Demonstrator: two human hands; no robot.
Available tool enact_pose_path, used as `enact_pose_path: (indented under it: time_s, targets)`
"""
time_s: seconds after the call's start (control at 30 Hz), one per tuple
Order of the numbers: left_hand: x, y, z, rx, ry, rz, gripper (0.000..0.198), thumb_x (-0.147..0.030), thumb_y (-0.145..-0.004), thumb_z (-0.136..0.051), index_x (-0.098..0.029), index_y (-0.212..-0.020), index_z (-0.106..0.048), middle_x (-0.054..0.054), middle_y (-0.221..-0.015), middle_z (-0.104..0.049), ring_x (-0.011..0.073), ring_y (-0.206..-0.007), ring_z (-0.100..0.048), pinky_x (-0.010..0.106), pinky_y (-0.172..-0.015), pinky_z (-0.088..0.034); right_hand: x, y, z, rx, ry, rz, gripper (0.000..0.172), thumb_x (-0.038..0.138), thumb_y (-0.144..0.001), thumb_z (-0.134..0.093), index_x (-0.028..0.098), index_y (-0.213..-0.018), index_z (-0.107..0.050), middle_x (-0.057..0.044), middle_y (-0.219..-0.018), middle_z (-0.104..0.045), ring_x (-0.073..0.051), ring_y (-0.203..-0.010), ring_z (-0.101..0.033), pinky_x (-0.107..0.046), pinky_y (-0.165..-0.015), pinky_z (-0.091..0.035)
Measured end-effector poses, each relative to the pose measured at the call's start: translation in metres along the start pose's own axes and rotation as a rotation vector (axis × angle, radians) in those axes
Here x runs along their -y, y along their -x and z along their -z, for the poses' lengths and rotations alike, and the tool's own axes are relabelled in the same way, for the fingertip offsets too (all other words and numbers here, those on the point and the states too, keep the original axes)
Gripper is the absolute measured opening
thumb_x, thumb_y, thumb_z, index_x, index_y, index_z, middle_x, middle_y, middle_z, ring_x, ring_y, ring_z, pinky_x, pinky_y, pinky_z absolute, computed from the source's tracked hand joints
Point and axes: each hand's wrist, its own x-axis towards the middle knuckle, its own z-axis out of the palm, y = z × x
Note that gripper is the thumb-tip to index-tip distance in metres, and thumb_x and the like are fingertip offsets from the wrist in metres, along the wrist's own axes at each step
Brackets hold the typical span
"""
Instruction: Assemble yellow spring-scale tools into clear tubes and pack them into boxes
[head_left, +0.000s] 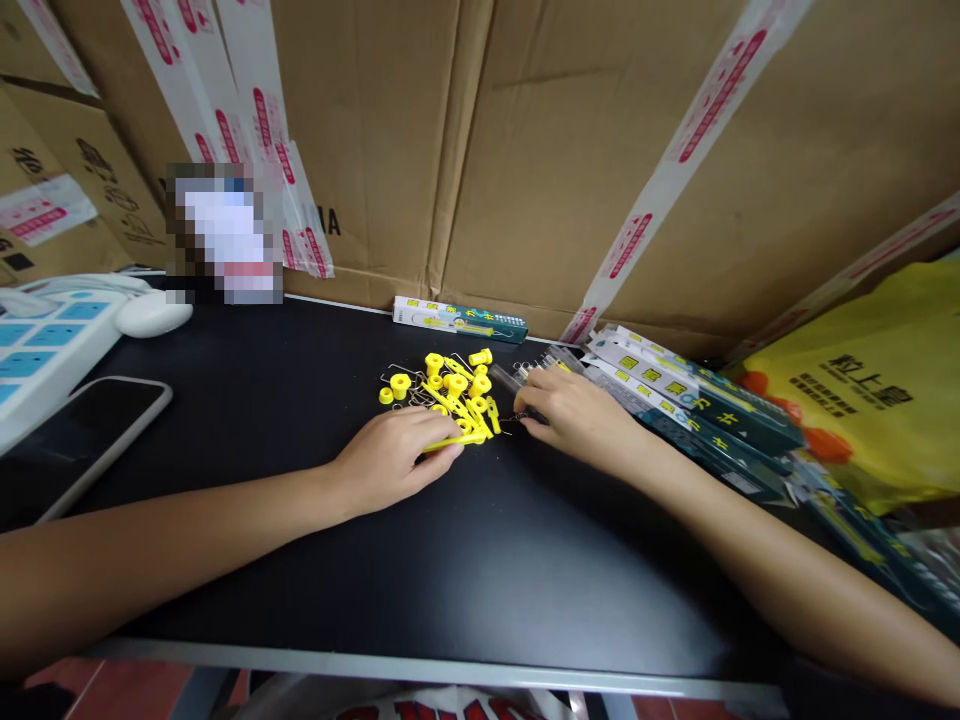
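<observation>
My left hand point(397, 448) is closed on a slim yellow plastic piece point(466, 439), pinched between thumb and fingers at the near edge of a small pile. That pile holds yellow plastic caps point(401, 384), flat yellow strips point(459, 372) and thin wire hooks, some tangled together. To the right, my right hand point(559, 405) has its fingers curled together beside clear plastic tubes point(510, 380). A thin metal spring or wire point(513, 417) shows by its fingertips. What the fingers grip, if anything, is hidden.
A narrow printed box point(459, 320) lies at the back against large cardboard boxes point(360, 130). More printed boxes point(690, 400) are stacked at right, by a yellow bag point(855, 380). At left are a phone point(90, 440), a power strip point(52, 340) and a white mouse-like object point(154, 313).
</observation>
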Motion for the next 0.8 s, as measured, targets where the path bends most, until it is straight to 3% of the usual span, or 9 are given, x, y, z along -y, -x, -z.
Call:
enact_pose_path:
  time_s: [0.2,0.33,0.53,0.8]
  targets:
    - [0.000,0.000,0.000,0.006,0.005,-0.001,0.019,-0.024,-0.094,-0.046,-0.017,-0.084,-0.060,0.003,-0.080,-0.066,0.0152,-0.077,-0.061,0.026,-0.072,-0.045,-0.001,-0.010,-0.014,-0.176,-0.023,-0.039,0.016,0.022,-0.090,-0.056,0.017,-0.099,-0.069,-0.009,-0.090,-0.061,-0.024,-0.085,-0.054,-0.033,-0.074,-0.040]
    - [0.000,0.000,0.000,0.013,0.003,-0.008,0.018,-0.024,-0.095,-0.046,-0.017,-0.085,-0.060,0.003,-0.082,-0.067,0.0150,-0.077,-0.061,0.026,-0.073,-0.044,-0.001,-0.012,-0.013,-0.139,-0.006,-0.016,0.022,0.023,-0.090,-0.057,0.016,-0.108,-0.068,-0.009,-0.092,-0.061,-0.024,-0.086,-0.054,-0.033,-0.074,-0.040]
    - [0.000,-0.001,0.000,0.009,0.001,-0.017,0.019,-0.023,-0.095,-0.046,-0.016,-0.083,-0.059,0.003,-0.078,-0.065,0.0150,-0.076,-0.060,0.026,-0.072,-0.044,0.002,-0.001,0.005,-0.023,0.125,0.089,0.009,0.024,-0.083,-0.065,0.017,-0.087,-0.068,-0.009,-0.092,-0.062,-0.024,-0.086,-0.053,-0.033,-0.072,-0.035]
    - [-0.001,-0.001,0.000,0.013,0.002,-0.023,0.019,-0.023,-0.095,-0.045,-0.017,-0.082,-0.059,0.002,-0.078,-0.065,0.0146,-0.075,-0.061,0.026,-0.071,-0.045,0.004,-0.001,-0.001,0.026,0.244,0.127,0.005,0.016,-0.081,-0.059,0.015,-0.080,-0.064,-0.010,-0.087,-0.066,-0.024,-0.084,-0.056,-0.034,-0.068,-0.030]
